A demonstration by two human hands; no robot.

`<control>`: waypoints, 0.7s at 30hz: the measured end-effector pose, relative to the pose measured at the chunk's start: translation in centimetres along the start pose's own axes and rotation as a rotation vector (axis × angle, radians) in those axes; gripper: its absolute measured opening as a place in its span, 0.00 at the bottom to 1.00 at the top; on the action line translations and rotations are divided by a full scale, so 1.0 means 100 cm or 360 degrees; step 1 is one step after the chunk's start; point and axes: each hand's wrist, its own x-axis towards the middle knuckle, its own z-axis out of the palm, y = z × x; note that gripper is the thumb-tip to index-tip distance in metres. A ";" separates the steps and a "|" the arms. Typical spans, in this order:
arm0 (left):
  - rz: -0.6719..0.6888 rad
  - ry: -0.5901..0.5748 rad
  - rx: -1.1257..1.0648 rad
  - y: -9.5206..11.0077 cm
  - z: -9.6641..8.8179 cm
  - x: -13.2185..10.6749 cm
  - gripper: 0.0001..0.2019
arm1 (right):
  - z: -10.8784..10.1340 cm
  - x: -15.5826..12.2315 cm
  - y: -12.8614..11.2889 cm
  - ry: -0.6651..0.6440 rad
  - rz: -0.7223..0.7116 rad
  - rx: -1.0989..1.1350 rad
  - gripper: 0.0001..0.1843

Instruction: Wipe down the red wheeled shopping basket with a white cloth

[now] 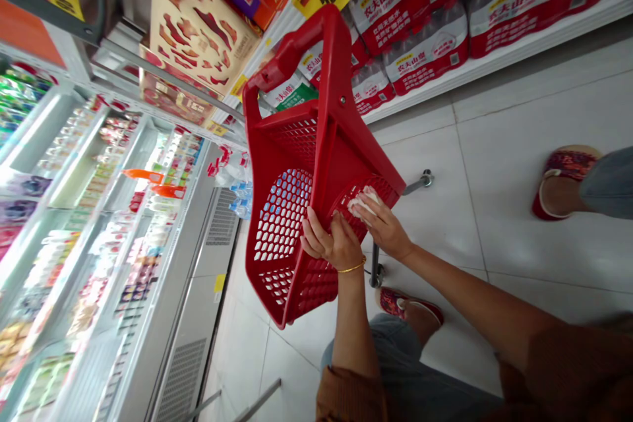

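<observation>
A red shopping basket (321, 165) is held up tilted, clamped at its side by the left grip (331, 244), while a crumpled white cloth (362, 204) is pressed against its mesh by the narrowly closed right grip (380, 224).

Refrigerated case (113, 224) opposite bottled water packs (410, 20)

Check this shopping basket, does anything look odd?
Yes, the red plastic shopping basket is held tilted in midair, not by its handle, and the right hand presses a crumpled white tissue or cloth against its mesh, while the left hand steadies it.
</observation>
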 end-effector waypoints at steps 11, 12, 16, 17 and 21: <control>-0.0088 -0.0051 -0.0015 0.009 -0.006 0.004 0.15 | 0.037 -0.002 0.010 -0.0015 -0.0088 0.0020 0.34; -0.0098 -0.0053 -0.0022 0.009 -0.006 0.004 0.14 | 0.036 -0.010 0.012 -0.0042 -0.0071 0.0014 0.34; -0.0043 0.0061 -0.0032 0.009 -0.008 0.003 0.12 | 0.034 -0.040 0.017 -0.0116 0.0031 -0.0022 0.34; -0.0019 0.0086 -0.0010 0.009 -0.008 0.003 0.12 | 0.033 -0.046 0.017 -0.0131 0.0061 -0.0032 0.34; 0.0067 0.0129 0.0087 0.007 -0.007 0.002 0.10 | 0.030 -0.072 0.023 -0.0226 0.0147 -0.0057 0.36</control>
